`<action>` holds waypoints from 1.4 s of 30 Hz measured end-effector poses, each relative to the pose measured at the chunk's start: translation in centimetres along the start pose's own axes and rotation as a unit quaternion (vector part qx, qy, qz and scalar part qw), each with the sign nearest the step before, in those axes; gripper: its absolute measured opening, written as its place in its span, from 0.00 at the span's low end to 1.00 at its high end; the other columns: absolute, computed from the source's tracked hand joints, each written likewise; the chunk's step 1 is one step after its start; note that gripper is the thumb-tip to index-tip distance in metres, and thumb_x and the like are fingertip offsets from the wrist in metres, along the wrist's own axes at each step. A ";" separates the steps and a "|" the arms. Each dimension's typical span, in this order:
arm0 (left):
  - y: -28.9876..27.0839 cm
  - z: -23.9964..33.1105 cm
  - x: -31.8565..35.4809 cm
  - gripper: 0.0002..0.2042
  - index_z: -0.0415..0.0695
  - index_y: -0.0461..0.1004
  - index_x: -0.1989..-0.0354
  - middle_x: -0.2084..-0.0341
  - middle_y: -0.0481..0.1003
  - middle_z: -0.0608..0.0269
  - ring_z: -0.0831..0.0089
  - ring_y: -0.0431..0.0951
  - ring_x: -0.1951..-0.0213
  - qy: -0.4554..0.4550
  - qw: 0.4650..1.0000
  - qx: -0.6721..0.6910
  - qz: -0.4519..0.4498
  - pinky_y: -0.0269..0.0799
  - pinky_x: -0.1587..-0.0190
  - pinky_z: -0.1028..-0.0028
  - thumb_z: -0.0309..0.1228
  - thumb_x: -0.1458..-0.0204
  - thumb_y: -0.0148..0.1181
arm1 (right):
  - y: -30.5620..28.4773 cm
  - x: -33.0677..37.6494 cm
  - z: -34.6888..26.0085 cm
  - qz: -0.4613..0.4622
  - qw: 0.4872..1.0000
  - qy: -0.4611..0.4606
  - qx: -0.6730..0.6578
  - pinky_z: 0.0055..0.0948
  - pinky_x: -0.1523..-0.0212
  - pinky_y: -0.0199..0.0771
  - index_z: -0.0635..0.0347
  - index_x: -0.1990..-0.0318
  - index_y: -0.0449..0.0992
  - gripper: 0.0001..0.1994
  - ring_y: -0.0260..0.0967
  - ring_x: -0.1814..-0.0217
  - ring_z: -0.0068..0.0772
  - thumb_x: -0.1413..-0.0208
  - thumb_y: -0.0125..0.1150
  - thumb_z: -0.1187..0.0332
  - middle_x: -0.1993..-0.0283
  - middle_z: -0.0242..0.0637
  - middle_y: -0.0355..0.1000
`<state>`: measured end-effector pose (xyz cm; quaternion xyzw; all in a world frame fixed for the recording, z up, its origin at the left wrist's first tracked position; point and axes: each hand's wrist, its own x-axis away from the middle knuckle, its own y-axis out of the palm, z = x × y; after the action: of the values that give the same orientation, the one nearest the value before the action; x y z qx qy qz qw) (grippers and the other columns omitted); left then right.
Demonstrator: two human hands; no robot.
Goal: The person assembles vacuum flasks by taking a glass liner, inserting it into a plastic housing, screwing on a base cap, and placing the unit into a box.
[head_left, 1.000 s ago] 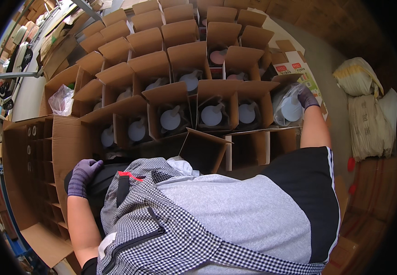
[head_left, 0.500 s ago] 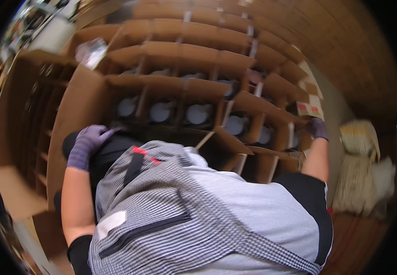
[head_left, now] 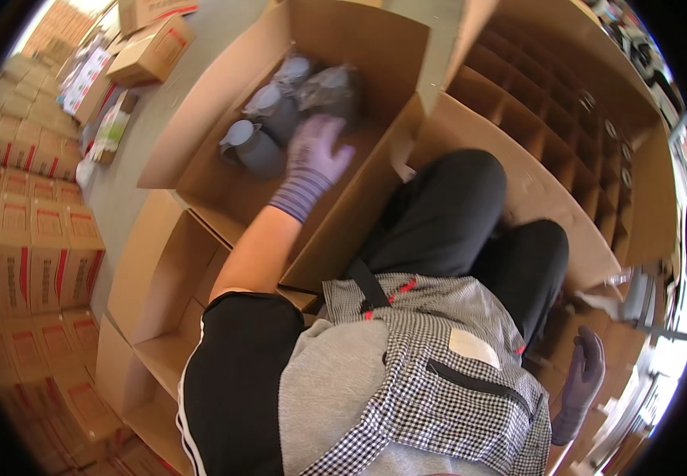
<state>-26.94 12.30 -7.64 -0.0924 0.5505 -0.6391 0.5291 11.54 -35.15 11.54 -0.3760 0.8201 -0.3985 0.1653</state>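
My left hand [head_left: 317,155], in a purple glove with a striped cuff, reaches into an open cardboard carton [head_left: 351,186]. The hand is open, thumb spread from the fingers, beside several dark grey jugs. One jug [head_left: 255,151] with a round lighter top leans to the left of the hand; another [head_left: 276,115] lies just behind it. Past the fingertips is a jug wrapped in clear plastic [head_left: 329,94]. Whether the fingertips touch a jug I cannot tell. At the lower right, my right hand [head_left: 585,369], gloved too, is open beside my apron, holding nothing visible.
Right of my knees stands a large carton with cardboard dividers [head_left: 546,143]. Another open carton [head_left: 173,297] is at the left, under my left arm. Stacked closed cartons [head_left: 42,246] line the far left. Farther back, more boxes [head_left: 151,51] sit on the grey floor.
My view has turned left, away from the divided carton holding rows of jugs. My left hand has left a carton's edge and reached among the grey jugs. My right hand is now down beside my apron.
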 end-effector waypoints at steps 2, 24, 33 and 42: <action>-1.1 -12.9 0.8 0.36 0.47 0.67 0.32 0.34 0.68 0.43 0.46 0.65 0.31 -0.239 0.951 -0.195 -0.037 0.62 0.29 0.54 0.47 0.50 0.70 | 1.2 -4.5 -3.4 -0.049 0.995 -0.084 0.004 0.33 0.37 0.71 0.72 0.43 0.76 0.16 0.73 0.42 0.35 0.37 0.53 0.80 0.42 0.46 0.75; -10.1 -11.1 11.1 0.31 0.37 0.71 0.44 0.54 0.78 0.54 0.65 0.78 0.51 -0.395 0.850 0.311 0.158 0.76 0.45 0.63 0.36 0.55 0.75 | 15.4 -20.7 -14.3 -0.237 0.901 -0.343 -0.119 0.42 0.28 0.64 0.61 0.32 0.68 0.30 0.64 0.28 0.54 0.36 0.63 0.53 0.33 0.55 0.68; -5.6 25.0 2.7 0.53 0.30 0.55 0.27 0.38 0.69 0.38 0.52 0.72 0.36 0.017 0.918 0.359 -0.170 0.67 0.32 0.61 0.45 0.57 0.80 | 7.3 -26.5 -15.3 0.041 0.916 -0.127 -0.378 0.31 0.56 0.81 0.63 0.50 0.77 0.16 0.76 0.60 0.33 0.35 0.66 0.60 0.61 0.40 0.76; -0.1 26.5 -11.6 0.56 0.36 0.51 0.23 0.31 0.65 0.48 0.60 0.69 0.32 0.049 0.865 0.354 -0.352 0.65 0.31 0.63 0.43 0.56 0.82 | 8.8 -22.7 -6.3 0.070 0.926 -0.233 -0.290 0.38 0.58 0.69 0.64 0.67 0.76 0.11 0.68 0.60 0.44 0.42 0.66 0.64 0.66 0.42 0.66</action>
<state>-3.58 5.23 7.80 -0.0549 0.2430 -0.9387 0.2384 18.67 -11.30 8.01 -0.4312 0.8626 -0.0316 0.2625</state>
